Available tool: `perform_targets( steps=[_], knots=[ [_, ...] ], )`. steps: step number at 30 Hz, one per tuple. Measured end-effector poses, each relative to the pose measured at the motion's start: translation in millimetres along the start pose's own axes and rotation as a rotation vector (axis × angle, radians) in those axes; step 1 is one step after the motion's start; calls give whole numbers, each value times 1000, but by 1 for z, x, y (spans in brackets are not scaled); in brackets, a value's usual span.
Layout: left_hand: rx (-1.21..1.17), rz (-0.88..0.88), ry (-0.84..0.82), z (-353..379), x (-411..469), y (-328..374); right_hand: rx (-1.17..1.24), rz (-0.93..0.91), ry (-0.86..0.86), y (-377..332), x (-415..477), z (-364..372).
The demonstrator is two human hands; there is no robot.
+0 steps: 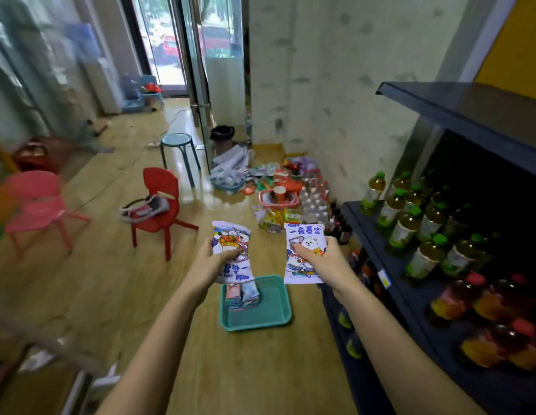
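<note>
Left hand (214, 260) grips a white cartoon-printed plastic packet (229, 235), fingers curled round its middle. Right hand (323, 259) pinches a second matching packet (304, 236), thumb across the front. Both are held up above the teal plastic mesh basket (272, 307) on the floor. A small stack of packets (243, 295) lies in the basket's left half. Dark shelving unit (470, 109) right of the basket holds bottles only. Looks like early-to-mid unloading: two packets are out but not placed, and several are left.

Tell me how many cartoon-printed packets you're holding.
2: the left packet in the left hand, the right packet in the right hand. The teal basket may hide more.
</note>
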State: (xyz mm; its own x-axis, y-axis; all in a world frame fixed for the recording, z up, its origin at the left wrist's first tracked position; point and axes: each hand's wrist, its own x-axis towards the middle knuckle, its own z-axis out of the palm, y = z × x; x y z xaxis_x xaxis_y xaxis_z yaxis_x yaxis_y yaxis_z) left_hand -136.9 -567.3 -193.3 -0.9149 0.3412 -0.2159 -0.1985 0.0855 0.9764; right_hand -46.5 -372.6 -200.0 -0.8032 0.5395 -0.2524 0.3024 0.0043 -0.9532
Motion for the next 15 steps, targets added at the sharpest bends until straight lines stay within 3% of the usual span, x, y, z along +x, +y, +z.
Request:
perform_targets(
  steps=[15],
  knots=[
    [-7, -201, 40, -57, 229, -92, -164, 117, -93, 61, 237, 128]
  ],
)
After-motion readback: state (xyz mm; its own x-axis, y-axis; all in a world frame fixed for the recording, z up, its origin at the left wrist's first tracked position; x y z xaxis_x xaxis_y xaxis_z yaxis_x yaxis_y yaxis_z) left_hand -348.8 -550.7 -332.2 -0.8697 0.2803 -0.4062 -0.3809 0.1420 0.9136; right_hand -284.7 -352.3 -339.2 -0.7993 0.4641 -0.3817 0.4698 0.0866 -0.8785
